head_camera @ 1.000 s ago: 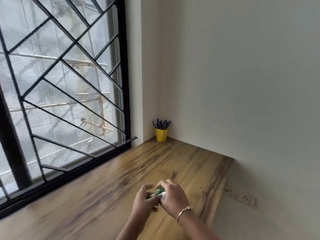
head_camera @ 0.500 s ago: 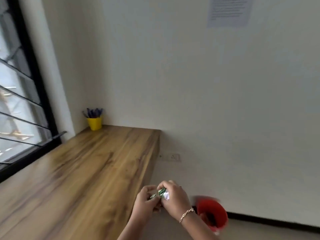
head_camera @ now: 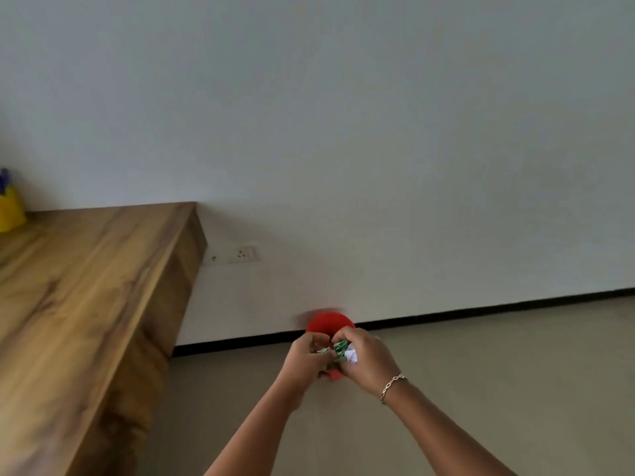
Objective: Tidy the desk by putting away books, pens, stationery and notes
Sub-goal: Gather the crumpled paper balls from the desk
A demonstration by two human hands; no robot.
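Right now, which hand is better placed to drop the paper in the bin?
Probably right: most of the paper sits in the right hand, over the bin. The left hand seems to pinch just one end.

Crumpled paper (head_camera: 340, 348) mostly hidden in grip; red bin (head_camera: 328, 324) blurred, partly covered; yellow cup (head_camera: 10, 214) cropped left.

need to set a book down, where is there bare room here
The wooden desk is bare from the yellow pen pot to its end. So is the floor right of the red bin. Crowded at the bin: left hand and right hand grip crumpled paper.
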